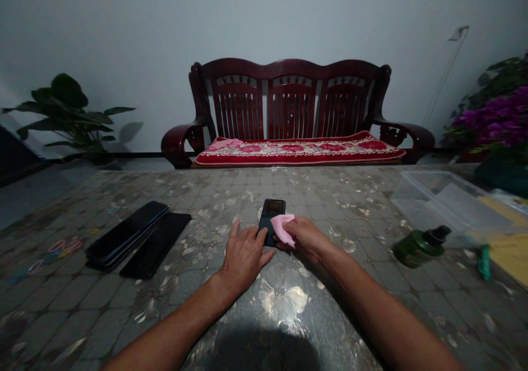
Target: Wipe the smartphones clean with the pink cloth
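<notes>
A small black phone (272, 212) lies flat on the patterned table (322, 195) in front of me. My left hand (243, 255) rests flat beside it, fingers stretched out, fingertips touching the phone's left edge. My right hand (305, 238) is closed around a pink cloth (282, 228) and presses it onto the phone's lower right part.
Several dark phones (132, 234) lie stacked at the left, with coloured rubber bands (61, 247) further left. A green bottle (418, 245) lies on its side at the right near a clear plastic box (449, 203). A wooden bench (295, 112) stands behind the table.
</notes>
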A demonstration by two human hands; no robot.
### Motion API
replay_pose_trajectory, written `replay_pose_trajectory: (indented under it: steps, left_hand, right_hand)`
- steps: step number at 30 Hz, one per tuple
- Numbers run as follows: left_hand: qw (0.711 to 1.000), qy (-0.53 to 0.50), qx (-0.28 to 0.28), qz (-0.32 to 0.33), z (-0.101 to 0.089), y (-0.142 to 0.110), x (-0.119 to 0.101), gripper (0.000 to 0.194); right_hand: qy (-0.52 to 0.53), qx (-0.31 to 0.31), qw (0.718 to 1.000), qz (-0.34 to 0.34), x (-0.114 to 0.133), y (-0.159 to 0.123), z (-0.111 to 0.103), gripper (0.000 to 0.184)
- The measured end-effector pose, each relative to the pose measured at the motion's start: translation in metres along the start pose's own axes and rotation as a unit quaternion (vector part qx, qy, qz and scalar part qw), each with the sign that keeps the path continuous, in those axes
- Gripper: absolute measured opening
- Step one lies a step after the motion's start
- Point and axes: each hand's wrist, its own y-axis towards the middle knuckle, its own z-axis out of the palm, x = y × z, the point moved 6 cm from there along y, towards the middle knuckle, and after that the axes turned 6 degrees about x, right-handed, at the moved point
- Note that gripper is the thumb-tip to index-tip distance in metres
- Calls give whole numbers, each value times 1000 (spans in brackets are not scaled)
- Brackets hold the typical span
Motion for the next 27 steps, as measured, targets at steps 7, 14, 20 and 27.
replay_pose_trajectory:
  steps: [7,14,20,27]
  left_hand:
    - [1000,-21,13,7,2,5,6,47]
    - [999,-6,-39,26,13,1,-3,46]
    - [999,-2,-42,19,4,0,-4,54]
    - [995,-14,-89,39,-12,2,1,26]
  right_hand:
    - [-77,-72,990,-92,9,1,-21,17]
    - [23,-81,994,-66,5,-3,-12,18]
    - [122,-98,987,-20,7,-12,-8,16]
    - [156,-45,986,-35,6,-14,9,19]
